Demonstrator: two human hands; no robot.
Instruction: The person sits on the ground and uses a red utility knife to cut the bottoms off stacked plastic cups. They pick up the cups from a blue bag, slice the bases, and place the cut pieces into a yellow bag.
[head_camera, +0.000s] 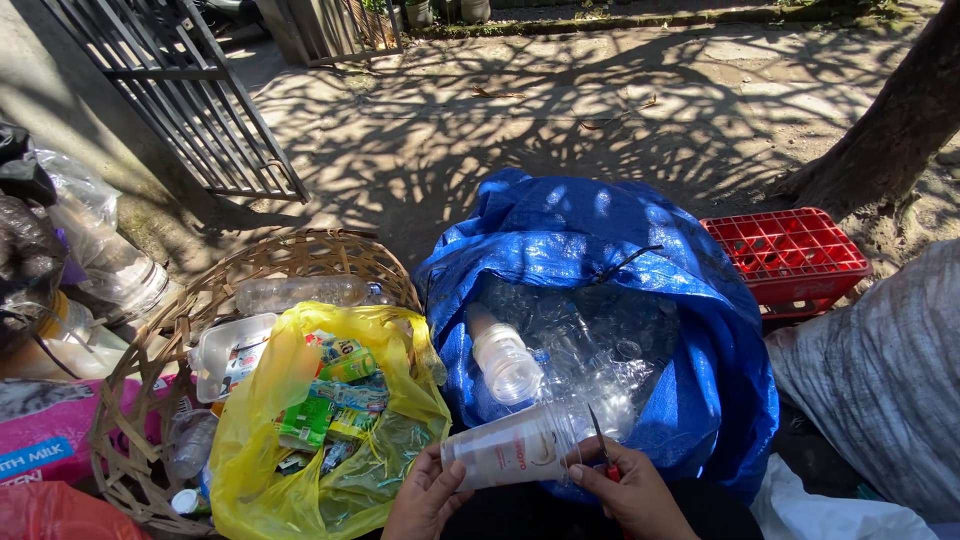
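At lower centre, a clear plastic cup (510, 448) is gripped by the left hand (425, 497); a small blade (600, 440) is pinched in the right hand (630, 490) fingers.

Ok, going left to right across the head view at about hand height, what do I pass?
Woven basket → yellow plastic bag → left hand → clear plastic cup → right hand, which also holds a small red-handled blade → blue sack → another person's grey sleeve.

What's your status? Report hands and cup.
Left hand grips clear plastic cup, held sideways. Right hand holds cup base plus red-handled blade. Yellow bag beside it.
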